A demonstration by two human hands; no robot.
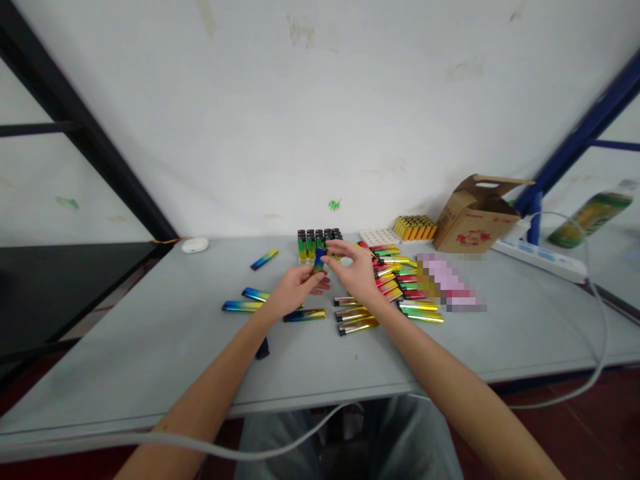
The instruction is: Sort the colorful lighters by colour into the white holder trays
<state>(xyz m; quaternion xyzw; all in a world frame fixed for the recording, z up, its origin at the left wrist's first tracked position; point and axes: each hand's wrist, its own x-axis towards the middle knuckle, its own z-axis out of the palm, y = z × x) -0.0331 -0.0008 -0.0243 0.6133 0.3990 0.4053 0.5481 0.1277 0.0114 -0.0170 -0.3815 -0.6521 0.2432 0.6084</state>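
Note:
My left hand (296, 288) is closed round the lower part of a slim, shiny blue casing (319, 259), held upright above the table. My right hand (353, 268) pinches at its upper end with thumb and index finger, the other fingers loosely curved. Just behind the hands, several green-and-yellow pieces with black tops (311, 244) stand in rows; the hands partly hide their holder. Around my left hand lie several blue-to-yellow casings (242, 307). Beneath and beside my right forearm are several gold-toned casings (357, 327) and a pile of red, green and yellow ones (413, 280).
A white tray with holes (379, 237) and a block of yellow cylinders (415, 228) stand by the wall. Right of them are an open cardboard box (475, 217), a power strip (543, 259) and a bottle (590, 217). A white earbud case (195, 245) lies left. A pale cable (603, 333) loops across.

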